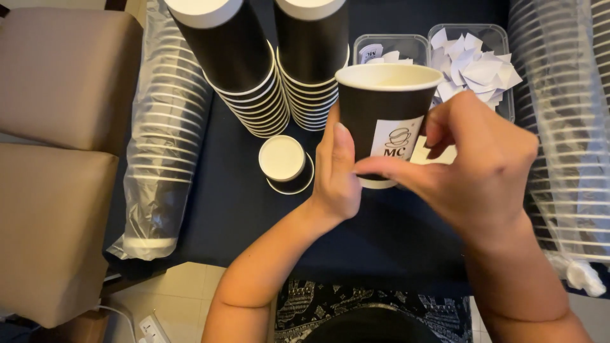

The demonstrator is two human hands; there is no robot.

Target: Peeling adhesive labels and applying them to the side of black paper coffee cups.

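Note:
My left hand point(338, 171) grips a black paper cup point(380, 105) by its side, holding it upright above the dark table point(222, 209). A white square sticker point(395, 138) with a printed mark sits on the cup's front. My right hand point(473, 162) presses its thumb and fingers against the cup at the sticker's lower edge. A single black cup point(284, 162) stands upside down on the table, just left of my left hand.
Two tall stacks of upside-down black cups point(241, 63) point(312, 57) stand at the back. Two clear plastic tubs point(473, 63) behind the held cup hold white stickers. Plastic-wrapped sleeves of white lids point(162, 140) point(565, 140) lie along both sides. Beige chairs point(57, 159) stand on the left.

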